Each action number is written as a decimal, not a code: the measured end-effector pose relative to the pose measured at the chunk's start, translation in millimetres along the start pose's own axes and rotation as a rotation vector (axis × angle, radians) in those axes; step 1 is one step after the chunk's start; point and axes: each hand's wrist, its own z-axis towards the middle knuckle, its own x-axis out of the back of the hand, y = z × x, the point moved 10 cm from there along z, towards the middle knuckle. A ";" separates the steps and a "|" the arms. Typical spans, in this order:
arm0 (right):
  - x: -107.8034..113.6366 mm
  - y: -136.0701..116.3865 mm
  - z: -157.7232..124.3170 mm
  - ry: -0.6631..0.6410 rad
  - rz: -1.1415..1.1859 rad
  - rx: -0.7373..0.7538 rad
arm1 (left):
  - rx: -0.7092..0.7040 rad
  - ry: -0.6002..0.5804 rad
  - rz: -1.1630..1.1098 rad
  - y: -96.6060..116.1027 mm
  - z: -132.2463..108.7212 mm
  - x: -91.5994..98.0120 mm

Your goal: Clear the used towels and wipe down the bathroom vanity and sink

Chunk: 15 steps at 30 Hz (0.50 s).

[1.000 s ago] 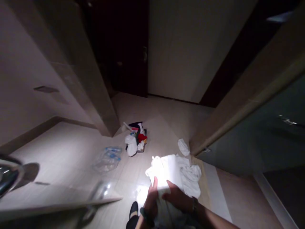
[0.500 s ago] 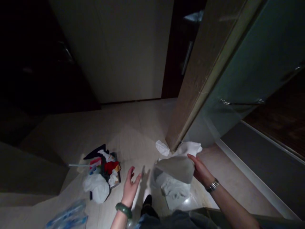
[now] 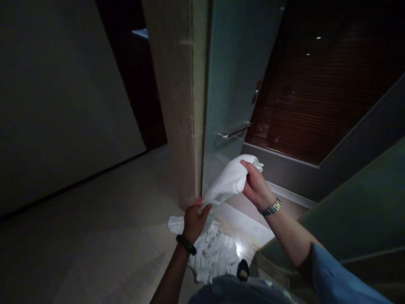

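A white towel (image 3: 226,179) stretches at a slant between my two hands, raised above the floor. My right hand (image 3: 257,185) grips its upper, bunched end, thumb on top. At the lower end, my left hand (image 3: 194,220) pinches a narrow part of the cloth between thumb and fingers. Beneath them lies a crumpled heap of white cloths (image 3: 217,257) on the floor, partly hidden by my left wrist. A flatter white piece (image 3: 175,224) pokes out at the heap's left side.
A stone-like door post (image 3: 182,126) rises just beyond my hands. Right of it stands a glass door (image 3: 226,76) with a metal bar handle (image 3: 236,131). A pale raised sill (image 3: 243,217) crosses the floor. My shoe (image 3: 243,269) is beside the heap.
The view has swung right, and the assorted items on the floor at left are out of sight. My left hand, empty before, now holds the towel; my right hand holds white cloth higher.
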 end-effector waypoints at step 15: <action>121.1 18.4 109.3 -0.664 -0.908 0.249 | 0.152 -0.295 -0.129 19.9 124.0 -165.2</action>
